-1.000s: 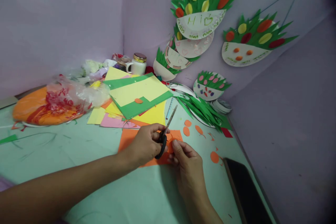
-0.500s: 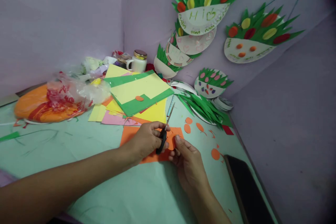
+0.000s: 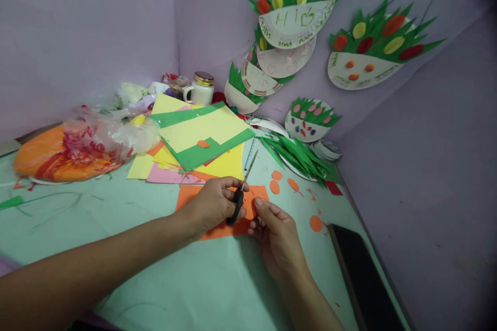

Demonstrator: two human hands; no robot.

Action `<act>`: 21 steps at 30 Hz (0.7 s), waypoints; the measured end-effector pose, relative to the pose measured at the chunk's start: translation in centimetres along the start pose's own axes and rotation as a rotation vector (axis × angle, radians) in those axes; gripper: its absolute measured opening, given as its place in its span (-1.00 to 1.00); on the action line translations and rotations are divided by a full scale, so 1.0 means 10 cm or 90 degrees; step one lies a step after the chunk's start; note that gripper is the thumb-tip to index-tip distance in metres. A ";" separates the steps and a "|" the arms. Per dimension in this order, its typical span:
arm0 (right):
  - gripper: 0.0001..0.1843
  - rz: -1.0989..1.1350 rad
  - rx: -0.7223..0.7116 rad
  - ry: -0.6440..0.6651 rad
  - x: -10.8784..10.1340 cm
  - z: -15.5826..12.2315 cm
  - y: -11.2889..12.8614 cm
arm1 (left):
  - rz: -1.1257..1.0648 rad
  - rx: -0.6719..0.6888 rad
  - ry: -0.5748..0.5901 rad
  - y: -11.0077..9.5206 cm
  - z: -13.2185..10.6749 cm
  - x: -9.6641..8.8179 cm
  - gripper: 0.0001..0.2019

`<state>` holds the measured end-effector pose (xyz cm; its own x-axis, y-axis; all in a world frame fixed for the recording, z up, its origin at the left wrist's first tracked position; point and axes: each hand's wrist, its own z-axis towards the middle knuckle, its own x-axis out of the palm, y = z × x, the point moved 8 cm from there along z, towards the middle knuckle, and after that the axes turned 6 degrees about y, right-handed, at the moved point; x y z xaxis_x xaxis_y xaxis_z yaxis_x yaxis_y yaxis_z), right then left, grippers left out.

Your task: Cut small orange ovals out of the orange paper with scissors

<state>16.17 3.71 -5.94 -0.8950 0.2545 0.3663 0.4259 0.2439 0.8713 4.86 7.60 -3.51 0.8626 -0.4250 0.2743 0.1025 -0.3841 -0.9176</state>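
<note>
My left hand [image 3: 221,201] is closed around the black handles of a pair of scissors [image 3: 236,206], whose blades point up and away. Between the thumb and fingers of my right hand [image 3: 277,235] is a small orange paper piece [image 3: 250,210], close beside the scissors. Under both hands an orange paper sheet [image 3: 184,197] lies on the table. To the right of my right hand lie several cut orange ovals [image 3: 275,186], an orange circle [image 3: 316,223] and thin scraps.
Stacked coloured paper [image 3: 194,132] lies behind my hands. Green paper strips [image 3: 295,158] rest on a plate at the back right. A dark phone-like slab [image 3: 361,269] lies at right. A white mug [image 3: 202,91], an orange bundle with plastic [image 3: 46,155] and decorated half plates [image 3: 297,23] are farther off.
The whole view has shifted slightly, so everything appears a little further left. Both hands keep their grip on the scissors and the orange paper piece.
</note>
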 end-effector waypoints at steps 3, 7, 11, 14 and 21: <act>-0.73 -0.003 -0.008 0.000 0.00 0.00 0.01 | 0.009 0.004 0.008 0.00 0.00 0.01 -0.61; -0.73 -0.006 -0.013 -0.004 0.00 -0.01 0.02 | 0.012 0.010 0.011 0.00 0.00 0.02 -0.61; -0.71 -0.012 -0.014 -0.012 -0.02 -0.01 0.02 | 0.026 0.011 0.014 -0.01 0.01 0.02 -0.62; -0.72 -0.013 -0.021 -0.015 -0.02 0.00 0.02 | 0.032 0.008 0.013 -0.01 0.01 0.02 -0.61; -0.72 -0.013 -0.032 -0.013 -0.01 -0.01 0.04 | 0.031 0.010 0.011 -0.01 0.01 0.02 -0.60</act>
<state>16.42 3.71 -5.64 -0.9003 0.2687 0.3425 0.4003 0.2021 0.8938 5.09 7.65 -3.39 0.8583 -0.4570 0.2334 0.0683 -0.3491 -0.9346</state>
